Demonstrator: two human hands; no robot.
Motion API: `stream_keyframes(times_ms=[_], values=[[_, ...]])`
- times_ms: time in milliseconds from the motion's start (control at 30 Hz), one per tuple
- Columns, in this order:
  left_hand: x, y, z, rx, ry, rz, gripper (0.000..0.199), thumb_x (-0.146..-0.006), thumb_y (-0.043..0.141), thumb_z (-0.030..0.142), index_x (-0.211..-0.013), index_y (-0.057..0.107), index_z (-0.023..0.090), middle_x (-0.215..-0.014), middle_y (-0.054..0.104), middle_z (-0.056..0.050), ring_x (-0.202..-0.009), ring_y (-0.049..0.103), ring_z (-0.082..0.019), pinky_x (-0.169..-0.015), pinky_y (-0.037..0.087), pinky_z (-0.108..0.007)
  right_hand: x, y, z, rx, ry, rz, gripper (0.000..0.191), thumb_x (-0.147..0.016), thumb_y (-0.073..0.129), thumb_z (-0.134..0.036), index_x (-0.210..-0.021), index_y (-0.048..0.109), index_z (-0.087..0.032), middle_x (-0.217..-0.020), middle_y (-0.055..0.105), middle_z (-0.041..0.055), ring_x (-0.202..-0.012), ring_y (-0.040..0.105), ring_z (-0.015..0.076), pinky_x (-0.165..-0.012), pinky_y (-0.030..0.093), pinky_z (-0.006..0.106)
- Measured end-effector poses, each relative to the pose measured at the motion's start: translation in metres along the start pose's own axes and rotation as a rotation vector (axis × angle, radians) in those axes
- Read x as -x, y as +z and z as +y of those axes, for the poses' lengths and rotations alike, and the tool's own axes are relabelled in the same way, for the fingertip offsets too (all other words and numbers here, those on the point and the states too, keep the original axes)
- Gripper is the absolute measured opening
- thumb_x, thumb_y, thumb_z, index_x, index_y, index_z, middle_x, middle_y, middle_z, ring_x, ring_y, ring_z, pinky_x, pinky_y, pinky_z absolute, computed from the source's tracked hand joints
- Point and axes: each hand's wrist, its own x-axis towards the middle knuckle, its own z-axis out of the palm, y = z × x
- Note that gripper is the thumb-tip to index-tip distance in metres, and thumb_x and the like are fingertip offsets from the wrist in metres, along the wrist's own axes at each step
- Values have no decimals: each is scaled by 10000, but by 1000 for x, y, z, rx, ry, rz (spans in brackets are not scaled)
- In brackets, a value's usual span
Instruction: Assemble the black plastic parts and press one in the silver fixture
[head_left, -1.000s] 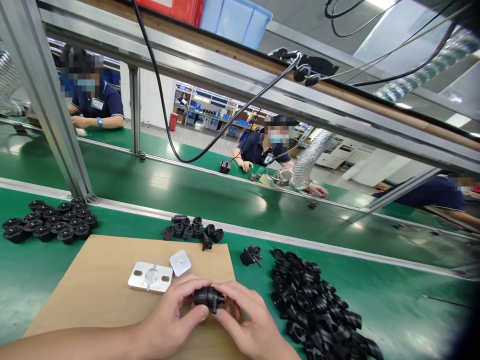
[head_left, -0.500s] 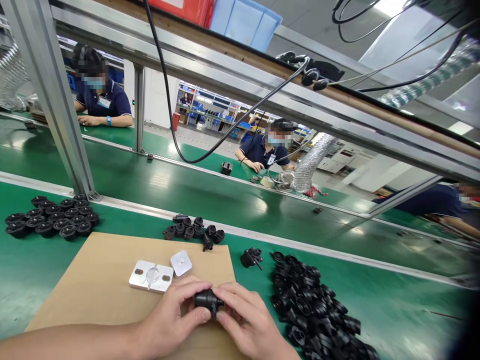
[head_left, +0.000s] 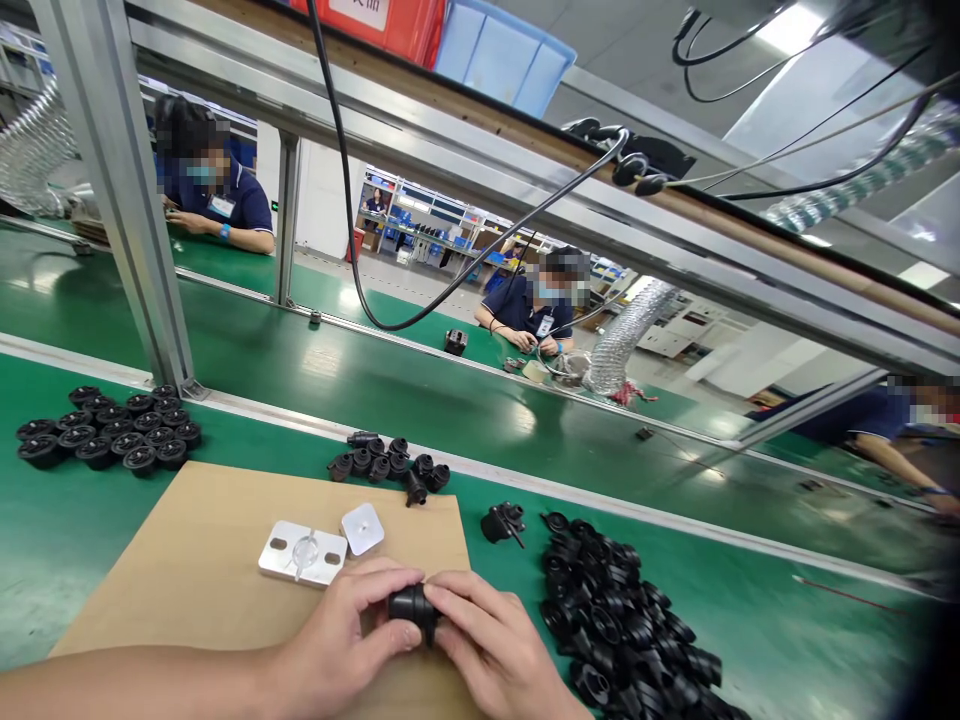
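1. In the head view, a black plastic part (head_left: 409,604) sits at the bottom centre of the frame, held between both hands above a sheet of cardboard (head_left: 187,590).
2. The left hand (head_left: 358,625) pinches the left end of the part, with the thumb below and the fingers over the top.
3. The right hand (head_left: 495,632) pinches the right end between thumb and fingers; its fingers cover much of that end, so its shape is hidden.
4. Just beyond the left hand, left of centre, a metal plate (head_left: 289,562) with two slots and a round hollow lies flat on the cardboard. A small metal square (head_left: 363,528) lies just beside its upper right corner.
5. On the green table (head_left: 45,570), round black caps (head_left: 97,452) stand grouped at the left of the frame. A cluster of small black fittings (head_left: 380,468) lies near the cardboard's far edge, one of them over it.
6. Right of the cardboard lies a single black piece (head_left: 496,522), and a large heap of black parts (head_left: 615,610) fills the lower right.
7. Across the upper half runs a metal frame (head_left: 124,190); behind it, people in dark shirts (head_left: 249,205) sit at the upper left, upper centre and far right.
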Motion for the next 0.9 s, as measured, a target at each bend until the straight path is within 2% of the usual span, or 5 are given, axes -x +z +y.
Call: stream_keyframes(times_ms=[200, 367, 500, 667, 900], values=[[-5, -1, 9, -16, 52, -54, 392, -936, 708, 253, -1325, 749, 251, -1174, 754, -96, -1082, 695, -270, -960, 524, -384, -6, 4, -7, -38, 58, 46, 301, -1168, 489, -387, -1413, 581, -238, -966, 757, 49, -765, 718, 197, -666, 547, 295], [-6, 0, 11, -25, 38, -32, 385, -929, 712, 230, -1311, 750, 254, -1191, 751, -86, -1097, 692, -264, -984, 524, -386, -4, 3, -7, 16, 55, 60, 348, -1161, 510, -417, -1446, 546, -221, -1152, 759, 90, -908, 757, 207, -756, 587, 293], [-3, 0, 7, -33, 53, 6, 401, -908, 747, 230, -1306, 754, 282, -1172, 761, -68, -1082, 702, -255, -971, 534, -369, -3, 1, -4, 21, 3, 39, 239, -1155, 503, -269, -1375, 572, -208, -1218, 749, 108, -1100, 746, 224, -865, 597, 290], [0, -1, 2, -85, 35, 59, 434, -872, 802, 246, -1302, 763, 285, -1229, 770, -74, -1164, 702, -279, -1046, 527, -389, -5, -1, -5, -6, -35, 44, 208, -1153, 518, -282, -1341, 551, -199, -1121, 768, 95, -891, 765, 199, -772, 597, 281], [2, 0, 2, -117, -12, 52, 461, -852, 821, 270, -1307, 754, 289, -1271, 767, -70, -1215, 688, -291, -1080, 510, -396, -7, -1, -9, 39, 6, 83, 256, -1154, 546, -404, -1315, 581, -209, -1025, 774, 77, -821, 756, 205, -714, 583, 293]])
